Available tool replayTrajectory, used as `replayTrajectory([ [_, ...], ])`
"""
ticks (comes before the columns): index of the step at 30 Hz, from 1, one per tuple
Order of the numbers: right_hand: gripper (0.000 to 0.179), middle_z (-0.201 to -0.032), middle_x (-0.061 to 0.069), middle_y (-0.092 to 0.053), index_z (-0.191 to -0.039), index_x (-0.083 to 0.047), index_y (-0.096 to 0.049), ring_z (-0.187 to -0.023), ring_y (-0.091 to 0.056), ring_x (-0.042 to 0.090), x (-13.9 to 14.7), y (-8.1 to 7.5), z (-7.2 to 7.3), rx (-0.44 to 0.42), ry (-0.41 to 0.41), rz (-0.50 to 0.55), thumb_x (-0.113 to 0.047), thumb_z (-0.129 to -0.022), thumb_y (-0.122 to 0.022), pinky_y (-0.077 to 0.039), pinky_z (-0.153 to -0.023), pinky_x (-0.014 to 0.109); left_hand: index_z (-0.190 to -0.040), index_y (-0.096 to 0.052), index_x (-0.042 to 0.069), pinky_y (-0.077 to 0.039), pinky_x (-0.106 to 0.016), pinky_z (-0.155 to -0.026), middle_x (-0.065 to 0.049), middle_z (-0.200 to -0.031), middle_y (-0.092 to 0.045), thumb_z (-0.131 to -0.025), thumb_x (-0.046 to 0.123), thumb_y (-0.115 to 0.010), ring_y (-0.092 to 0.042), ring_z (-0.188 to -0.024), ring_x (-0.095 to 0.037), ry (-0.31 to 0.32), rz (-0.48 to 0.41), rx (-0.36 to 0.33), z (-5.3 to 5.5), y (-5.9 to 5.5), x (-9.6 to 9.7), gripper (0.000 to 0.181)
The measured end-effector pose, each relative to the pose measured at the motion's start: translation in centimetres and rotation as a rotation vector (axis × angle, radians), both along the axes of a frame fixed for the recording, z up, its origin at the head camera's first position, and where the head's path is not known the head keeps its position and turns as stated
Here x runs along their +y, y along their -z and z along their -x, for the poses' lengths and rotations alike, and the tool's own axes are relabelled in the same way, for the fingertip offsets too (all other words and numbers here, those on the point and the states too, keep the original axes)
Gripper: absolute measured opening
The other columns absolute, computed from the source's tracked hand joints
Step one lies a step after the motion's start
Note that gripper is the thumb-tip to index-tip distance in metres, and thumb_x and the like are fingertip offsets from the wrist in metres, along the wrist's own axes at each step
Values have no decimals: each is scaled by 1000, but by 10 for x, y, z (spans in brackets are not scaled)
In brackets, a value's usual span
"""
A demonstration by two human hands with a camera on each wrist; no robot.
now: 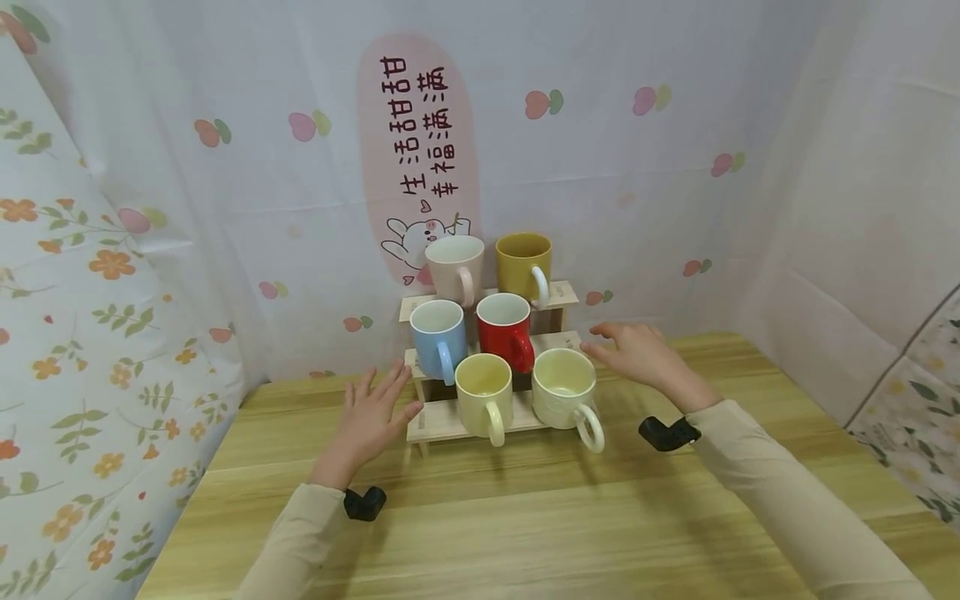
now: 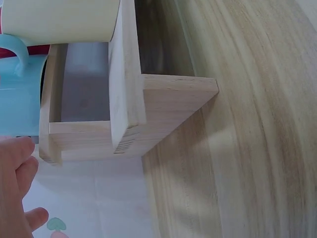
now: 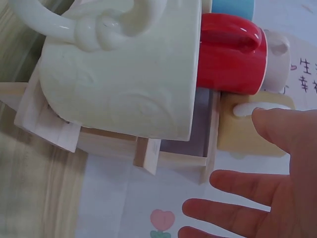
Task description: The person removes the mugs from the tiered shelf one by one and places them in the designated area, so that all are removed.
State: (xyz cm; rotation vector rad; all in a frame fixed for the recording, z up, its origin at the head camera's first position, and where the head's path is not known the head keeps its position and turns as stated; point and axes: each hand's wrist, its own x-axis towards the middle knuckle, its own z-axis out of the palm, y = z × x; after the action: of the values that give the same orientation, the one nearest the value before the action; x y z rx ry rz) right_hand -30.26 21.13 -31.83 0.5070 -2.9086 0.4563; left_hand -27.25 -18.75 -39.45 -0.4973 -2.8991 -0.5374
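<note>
A wooden stand (image 1: 435, 421) with three steps stood on the worktop (image 1: 480, 533), and six mugs sat on it, two to a step. On the top step were a pink mug (image 1: 450, 271) and, to its right, a dark yellow mug (image 1: 517, 271) with a white handle. A blue mug (image 1: 435, 343) and a red mug (image 1: 498, 331) were on the middle step. A light yellow mug (image 1: 480, 407) and a cream mug (image 1: 558, 402) were on the bottom one. All six stood upright, with their handles toward the person.

The left hand (image 1: 371, 423) was by the left end of the stand, near the blue mug, its fingers spread apart. I cannot tell if it touched the wood. The right hand (image 1: 637, 357) was by the other end, beyond the cream mug — its fingers were apart too, and it held nothing. Behind the stand hung a white cloth (image 1: 615, 179) with little fruit pictures.
</note>
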Motion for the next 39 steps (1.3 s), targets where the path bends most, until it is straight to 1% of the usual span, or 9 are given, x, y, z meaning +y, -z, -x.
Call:
replayTrajectory([
  [3, 53, -126, 24, -60, -127, 1, -58, -113, -57, 42, -3, -5, 2, -19, 5, 3, -41, -97, -49, -43, -93, 58, -151, -30, 13, -3, -71, -107, -4, -158, -23, -97, 51, -43, -11, -143, -47, 2, -4, -1, 0, 3, 2, 67],
  [8, 55, -127, 24, -59, -129, 0, -57, -114, -57, 41, -9, -9, 9, -55, 13, 32, -44, -98, -46, -45, -92, 57, -151, -29, 14, -3, -71, -108, -4, -158, -24, -97, 50, -44, -12, -143, -46, -1, -5, -2, 1, 6, 3, 67],
  [14, 47, -121, 23, -62, -124, 0, -60, -108, -60, 40, -18, -17, 17, -19, 10, 40, -38, -98, -47, -47, -88, 54, -151, -28, 14, -3, -71, -107, -4, -158, -24, -97, 51, -43, -13, -143, -46, 5, -20, 13, 2, 8, 4, 68],
  [18, 45, -116, 22, -64, -121, -1, -62, -105, -61, 38, -28, -25, 25, 0, 4, 23, -37, -96, -50, -48, -86, 52, -151, -28, 13, -2, -70, -108, -5, -158, -24, -97, 47, -46, -12, -143, -47, 7, -50, 5, 1, 9, 4, 67],
  [22, 43, -111, 19, -67, -116, -2, -64, -100, -63, 35, -36, -34, 34, -19, -7, 20, -38, -94, -53, -51, -82, 49, -151, -27, 12, -2, -69, -108, -6, -159, -23, -97, 44, -48, -12, -143, -47, 1, -74, -1, 0, 12, 4, 66],
  [25, 43, -108, 15, -69, -113, -3, -64, -94, -64, 30, -40, -40, 39, -44, 7, 13, -40, -94, -54, -52, -76, 45, -151, -28, 12, -2, -69, -108, -6, -159, -23, -97, 43, -48, -12, -142, -47, 0, -89, 4, 0, 15, 4, 65],
  [32, 48, -102, 9, -70, -114, -6, -63, -90, -62, 25, -50, -49, 49, -97, 20, -5, -46, -94, -49, -48, -72, 40, -150, -30, 11, -5, -71, -107, -6, -159, -23, -98, 41, -48, -14, -141, -47, -9, -119, 19, -2, 19, 3, 63],
  [36, 49, -96, 7, -69, -114, -5, -63, -84, -59, 24, -57, -53, 52, -137, 36, 28, -47, -93, -50, -44, -67, 36, -150, -31, 11, -5, -71, -107, -6, -159, -23, -98, 42, -48, -15, -140, -48, -7, -127, 32, -2, 19, 3, 63],
  [39, 47, -92, 8, -68, -110, -4, -63, -80, -57, 23, -59, -55, 55, -146, 53, 71, -46, -92, -50, -42, -64, 33, -150, -31, 11, -5, -71, -107, -5, -159, -23, -98, 41, -49, -15, -140, -48, -2, -135, 31, 0, 18, 5, 63],
])
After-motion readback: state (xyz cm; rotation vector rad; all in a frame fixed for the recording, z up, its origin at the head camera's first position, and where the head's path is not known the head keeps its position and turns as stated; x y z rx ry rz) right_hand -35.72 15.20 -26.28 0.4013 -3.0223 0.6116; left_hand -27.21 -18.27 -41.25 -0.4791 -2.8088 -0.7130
